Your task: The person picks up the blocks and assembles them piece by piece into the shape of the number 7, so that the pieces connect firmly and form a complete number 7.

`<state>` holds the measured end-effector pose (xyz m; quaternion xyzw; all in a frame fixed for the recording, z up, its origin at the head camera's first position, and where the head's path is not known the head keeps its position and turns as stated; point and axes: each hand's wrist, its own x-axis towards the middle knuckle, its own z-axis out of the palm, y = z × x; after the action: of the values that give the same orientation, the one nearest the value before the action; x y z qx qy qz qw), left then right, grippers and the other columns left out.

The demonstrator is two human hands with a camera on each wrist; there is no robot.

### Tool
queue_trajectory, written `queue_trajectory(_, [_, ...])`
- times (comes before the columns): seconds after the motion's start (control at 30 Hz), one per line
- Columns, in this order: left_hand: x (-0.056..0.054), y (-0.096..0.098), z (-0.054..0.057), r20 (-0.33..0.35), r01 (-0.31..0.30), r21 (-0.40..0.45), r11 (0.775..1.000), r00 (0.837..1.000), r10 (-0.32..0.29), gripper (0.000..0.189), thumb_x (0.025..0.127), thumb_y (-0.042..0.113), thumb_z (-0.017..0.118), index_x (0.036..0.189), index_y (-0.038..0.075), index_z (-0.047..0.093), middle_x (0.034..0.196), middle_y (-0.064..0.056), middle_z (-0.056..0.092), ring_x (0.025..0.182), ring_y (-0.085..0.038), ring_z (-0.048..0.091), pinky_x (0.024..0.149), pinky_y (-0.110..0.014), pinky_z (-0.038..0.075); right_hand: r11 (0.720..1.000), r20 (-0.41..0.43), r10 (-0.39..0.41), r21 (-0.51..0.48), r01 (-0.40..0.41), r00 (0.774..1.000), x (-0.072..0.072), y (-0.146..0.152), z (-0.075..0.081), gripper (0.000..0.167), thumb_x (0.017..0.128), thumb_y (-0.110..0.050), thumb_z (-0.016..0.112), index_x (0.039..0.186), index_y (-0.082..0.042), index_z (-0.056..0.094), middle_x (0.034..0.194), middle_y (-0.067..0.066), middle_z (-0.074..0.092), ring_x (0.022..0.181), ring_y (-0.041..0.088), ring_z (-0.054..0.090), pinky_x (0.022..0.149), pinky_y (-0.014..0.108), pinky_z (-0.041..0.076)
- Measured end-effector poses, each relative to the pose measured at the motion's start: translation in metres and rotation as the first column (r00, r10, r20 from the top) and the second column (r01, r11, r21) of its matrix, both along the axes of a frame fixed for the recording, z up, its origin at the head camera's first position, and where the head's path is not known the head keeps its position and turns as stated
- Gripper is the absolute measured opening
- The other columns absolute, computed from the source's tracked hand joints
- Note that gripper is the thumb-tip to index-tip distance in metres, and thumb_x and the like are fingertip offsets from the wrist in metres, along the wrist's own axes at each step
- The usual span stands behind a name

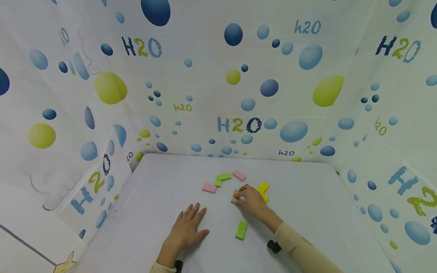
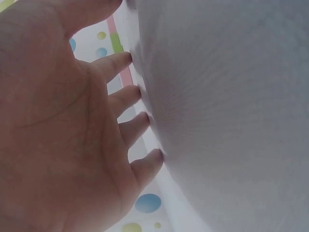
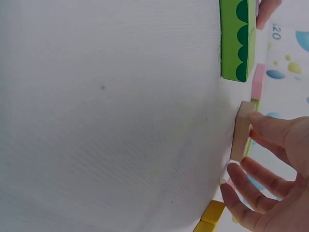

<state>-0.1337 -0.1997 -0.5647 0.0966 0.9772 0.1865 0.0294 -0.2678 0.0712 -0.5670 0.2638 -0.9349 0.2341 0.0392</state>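
Note:
My right hand (image 1: 254, 203) pinches a plain wooden block (image 3: 241, 135) between thumb and index finger, low on the white table; the other fingers are spread beside it in the right wrist view. Just to the right of this hand lie yellow blocks (image 1: 263, 187), partly hidden behind it. Nearer to me, a green block with dark green scallops (image 3: 236, 43) sits on the table. My left hand (image 1: 186, 229) rests palm down to the left, fingers spread and holding nothing. In the left wrist view its fingertips touch the tabletop.
Beyond the hands, a pink block (image 1: 209, 188) touches a small green block (image 1: 217, 184), with a longer green block (image 1: 224, 176) against that. Another pink block (image 1: 239, 175) lies at the back. Curtains (image 1: 205, 83) printed with bubbles surround the white table (image 1: 324, 212).

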Motion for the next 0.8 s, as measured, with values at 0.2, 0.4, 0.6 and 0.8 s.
queue_trajectory(0.2, [0.000, 0.000, 0.000, -0.010, 0.002, -0.003, 1.000, 1.000, -0.002, 0.074, 0.094, 0.048, 0.073, 0.154, 0.011, 0.052, 0.164, -0.018, 0.039, 0.152, -0.044, 0.032, 0.119, -0.069, 0.026, 1.000, 0.002, 0.000, -0.004, 0.000, 1.000, 0.003, 0.003, -0.001, 0.029, 0.090, -0.026, 0.084, 0.115, -0.013, 0.082, 0.116, 0.007, 0.068, 0.104, 0.027, 0.066, 0.091, 0.045, 0.057])
queue_trajectory(0.4, [0.000, 0.001, 0.000, -0.015, 0.002, -0.003, 1.000, 1.000, -0.002, 0.073, 0.094, 0.047, 0.073, 0.154, 0.011, 0.052, 0.164, -0.018, 0.039, 0.152, -0.044, 0.032, 0.119, -0.069, 0.027, 1.000, 0.005, -0.015, -0.025, 0.015, 1.000, 0.006, 0.007, -0.002, 0.029, 0.090, -0.027, 0.084, 0.114, -0.012, 0.082, 0.114, 0.006, 0.067, 0.104, 0.026, 0.066, 0.092, 0.044, 0.057])
queue_trajectory(0.6, [0.000, 0.001, 0.002, -0.012, 0.006, 0.006, 1.000, 1.000, -0.006, 0.073, 0.094, 0.046, 0.073, 0.153, 0.010, 0.052, 0.164, -0.019, 0.039, 0.152, -0.045, 0.032, 0.119, -0.069, 0.027, 0.999, 0.026, -0.029, -0.034, 0.030, 0.999, 0.010, 0.012, -0.001, 0.029, 0.089, -0.028, 0.085, 0.114, -0.014, 0.082, 0.114, 0.004, 0.067, 0.104, 0.023, 0.066, 0.092, 0.042, 0.057])
queue_trajectory(0.8, [0.000, 0.000, 0.001, -0.018, 0.012, -0.008, 1.000, 1.000, -0.013, 0.073, 0.095, 0.047, 0.072, 0.154, 0.010, 0.051, 0.163, -0.020, 0.039, 0.152, -0.045, 0.032, 0.118, -0.069, 0.028, 0.998, 0.048, -0.040, -0.046, 0.042, 0.998, 0.013, 0.016, -0.004, 0.029, 0.089, -0.028, 0.085, 0.114, -0.014, 0.082, 0.114, 0.002, 0.066, 0.104, 0.021, 0.066, 0.091, 0.041, 0.058])
